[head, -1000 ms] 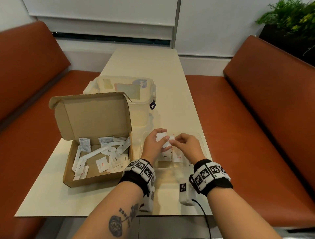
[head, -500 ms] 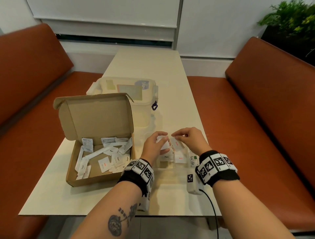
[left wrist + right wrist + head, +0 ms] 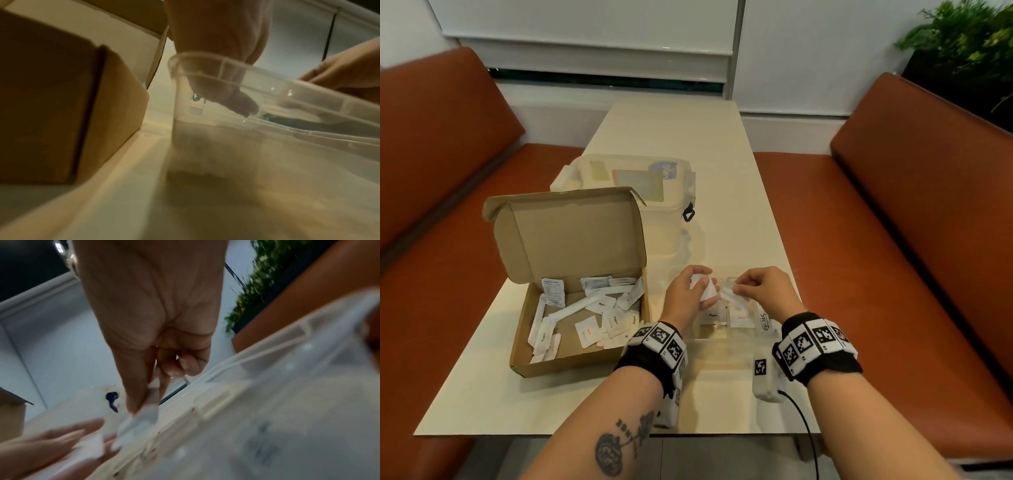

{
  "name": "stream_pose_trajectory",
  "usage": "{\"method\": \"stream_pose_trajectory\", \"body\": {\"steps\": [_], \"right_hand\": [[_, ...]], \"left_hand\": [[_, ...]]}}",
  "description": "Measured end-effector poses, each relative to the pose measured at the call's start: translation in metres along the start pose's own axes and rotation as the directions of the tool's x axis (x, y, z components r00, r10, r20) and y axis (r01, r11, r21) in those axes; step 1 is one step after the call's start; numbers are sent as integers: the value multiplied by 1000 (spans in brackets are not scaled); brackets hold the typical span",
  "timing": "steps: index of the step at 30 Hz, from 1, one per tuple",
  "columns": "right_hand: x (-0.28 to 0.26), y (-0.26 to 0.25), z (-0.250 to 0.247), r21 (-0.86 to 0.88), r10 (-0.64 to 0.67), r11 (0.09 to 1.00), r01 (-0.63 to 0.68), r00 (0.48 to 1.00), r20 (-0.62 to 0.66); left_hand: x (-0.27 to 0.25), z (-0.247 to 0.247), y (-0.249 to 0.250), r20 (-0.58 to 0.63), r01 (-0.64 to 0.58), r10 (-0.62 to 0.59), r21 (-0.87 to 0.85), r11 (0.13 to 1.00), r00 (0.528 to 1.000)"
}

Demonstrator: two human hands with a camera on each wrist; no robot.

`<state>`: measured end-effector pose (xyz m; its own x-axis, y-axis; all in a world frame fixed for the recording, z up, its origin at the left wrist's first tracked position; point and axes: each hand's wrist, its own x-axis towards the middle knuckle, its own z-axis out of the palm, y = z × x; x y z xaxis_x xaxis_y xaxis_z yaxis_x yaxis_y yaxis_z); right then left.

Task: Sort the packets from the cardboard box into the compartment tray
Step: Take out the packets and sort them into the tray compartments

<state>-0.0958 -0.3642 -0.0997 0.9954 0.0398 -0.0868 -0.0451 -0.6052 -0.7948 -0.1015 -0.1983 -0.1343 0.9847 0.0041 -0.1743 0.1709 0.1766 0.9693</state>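
Booth worktop (image 3: 661,137), mid-sort from where I sit: left hand (image 3: 686,294) grips spare packets (image 3: 705,289), right hand (image 3: 763,291) pinches one packet (image 3: 729,294) over the compartment tray (image 3: 722,337), next drop it into its matching slot.

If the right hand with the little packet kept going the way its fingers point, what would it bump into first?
Probably the left hand. The right hand pinches a packet pointing leftward at it, just above the clear tray. Depth is hard to judge.
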Motion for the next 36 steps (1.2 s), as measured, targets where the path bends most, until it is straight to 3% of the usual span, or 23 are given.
{"method": "stream_pose_trajectory", "body": {"steps": [4,7,12,31,33,36], "right_hand": [[2,11,-8,-323,64,946,-26,992,109],[0,17,-2,-401,80,916,-4,982,174],[-1,24,12,-472,-17,877,93,987,163],[-3,31,13,-447,-26,890,88,989,143],[-2,28,13,-388,-43,917,89,991,124],[-4,18,17,-162,-98,982,95,995,-6]], "left_hand": [[0,-5,-2,-36,-6,6,12,1000,999],[1,-4,-3,-27,-7,8,32,999,1000],[4,-4,-5,-21,-5,5,30,1000,1000],[3,-2,-3,26,8,-9,13,1000,1000],[4,-2,-1,29,19,-20,7,1000,999],[4,-1,0,24,34,-34,-2,999,999]]}}
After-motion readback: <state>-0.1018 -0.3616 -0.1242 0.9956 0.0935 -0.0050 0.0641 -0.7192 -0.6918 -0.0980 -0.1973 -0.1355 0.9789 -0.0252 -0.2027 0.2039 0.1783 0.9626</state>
